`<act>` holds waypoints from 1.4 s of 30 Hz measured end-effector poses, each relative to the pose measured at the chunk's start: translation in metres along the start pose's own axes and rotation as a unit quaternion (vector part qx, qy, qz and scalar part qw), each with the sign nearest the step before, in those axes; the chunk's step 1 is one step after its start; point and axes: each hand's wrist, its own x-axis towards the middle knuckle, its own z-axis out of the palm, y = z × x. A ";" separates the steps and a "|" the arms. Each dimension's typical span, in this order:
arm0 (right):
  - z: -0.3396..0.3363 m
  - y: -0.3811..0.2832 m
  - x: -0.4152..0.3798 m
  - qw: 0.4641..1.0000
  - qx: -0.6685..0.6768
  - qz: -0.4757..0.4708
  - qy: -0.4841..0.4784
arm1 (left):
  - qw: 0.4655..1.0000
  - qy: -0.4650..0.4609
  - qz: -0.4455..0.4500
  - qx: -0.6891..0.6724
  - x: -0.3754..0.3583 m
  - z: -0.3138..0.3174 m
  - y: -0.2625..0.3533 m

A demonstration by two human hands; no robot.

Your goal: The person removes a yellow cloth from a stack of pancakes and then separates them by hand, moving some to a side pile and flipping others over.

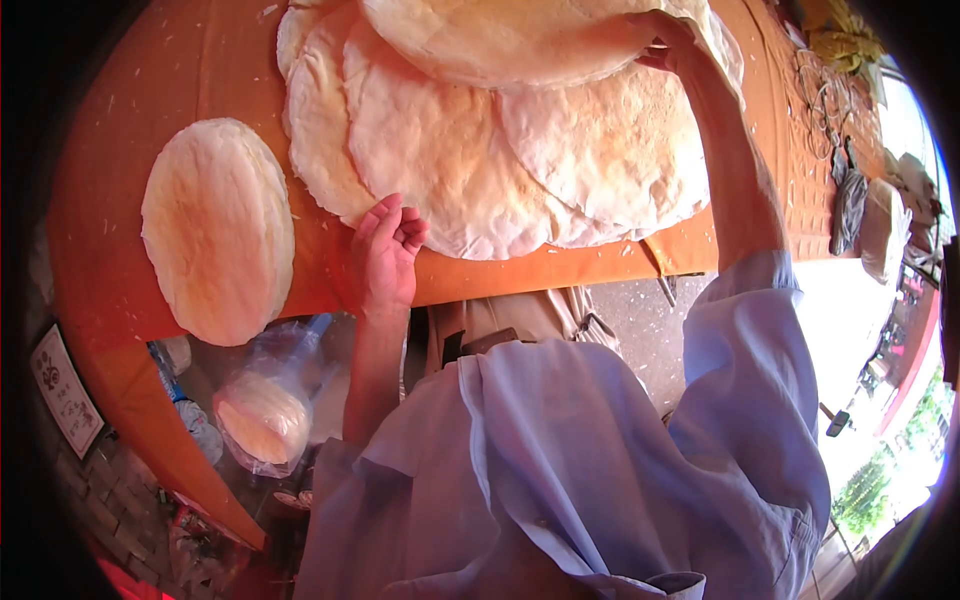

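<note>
Large round flatbreads (430, 170) overlap one another across the table's front half, pale with light brown patches. On top of them, at the far side, lies or hangs another flatbread (500, 45), its near edge above the others. My right hand (668, 38) grips this upper flatbread at its right edge, thumb and fingers closed about the rim. My left hand (388, 258) is palm up at the table's front edge, fingers loosely bent and holding nothing, fingertips right by the lower rim of the spread breads. A separate stack of flatbreads (218, 232) sits to the left.
An orange cloth (110, 200) covers the table. Below its left front edge is a clear plastic bag with bread (265, 420). Cords (825, 105), a dark folded item (850, 205) and a pale wrapped bundle (885, 230) are at the right.
</note>
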 end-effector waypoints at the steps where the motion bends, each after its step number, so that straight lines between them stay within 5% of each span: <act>1: 0.008 -0.010 -0.022 0.999 0.039 0.007 -0.008 | 1.000 0.000 0.001 -0.003 -0.001 0.000 0.000; 5: 0.016 -0.013 -0.054 0.998 0.055 -0.028 -0.026 | 1.000 0.003 0.008 -0.011 -0.004 -0.005 -0.001; 8: 0.024 -0.032 -0.113 0.982 -0.126 -0.130 0.052 | 1.000 0.000 0.020 -0.022 -0.008 -0.009 0.000; 12: 0.007 -0.015 -0.088 0.995 0.068 0.020 -0.066 | 0.999 0.005 0.028 -0.043 -0.009 -0.010 -0.003; 15: 0.018 -0.015 -0.071 0.993 0.105 0.046 0.005 | 0.999 0.019 0.020 -0.047 -0.013 -0.007 -0.005; 18: 0.005 -0.010 -0.047 0.969 0.206 0.132 -0.033 | 0.999 0.027 0.018 -0.044 -0.014 -0.001 -0.007; 22: 0.005 -0.018 -0.036 0.921 0.222 0.168 -0.273 | 0.999 0.022 0.016 -0.038 -0.014 -0.004 -0.007; 25: 0.030 -0.033 -0.060 0.962 0.198 -0.005 -0.190 | 0.999 0.030 0.011 -0.029 -0.016 0.003 -0.001; 26: 0.034 -0.042 -0.064 0.944 0.208 -0.021 -0.255 | 0.999 0.027 0.015 -0.035 -0.017 0.008 0.001; 29: 0.065 -0.076 -0.113 0.945 0.267 -0.107 -0.153 | 0.998 -0.011 0.005 -0.056 -0.012 0.026 -0.002; 30: 0.057 -0.078 -0.109 0.934 0.237 -0.184 -0.193 | 0.997 -0.038 -0.006 -0.064 -0.007 0.032 -0.005; 36: 0.036 -0.134 -0.177 0.899 0.290 -0.287 -0.156 | 0.962 -0.154 -0.117 -0.192 0.027 0.069 -0.003; 39: 0.000 -0.077 -0.220 0.917 0.296 -0.245 -0.107 | 0.925 -0.195 -0.115 -0.305 0.031 0.083 0.012; 40: -0.005 -0.048 -0.224 0.933 0.289 -0.190 -0.095 | 0.793 -0.392 -0.080 -0.460 0.040 0.074 0.007; 42: -0.014 0.017 -0.216 0.964 0.246 -0.050 -0.091 | 0.904 -0.261 0.002 -0.338 0.037 0.076 0.017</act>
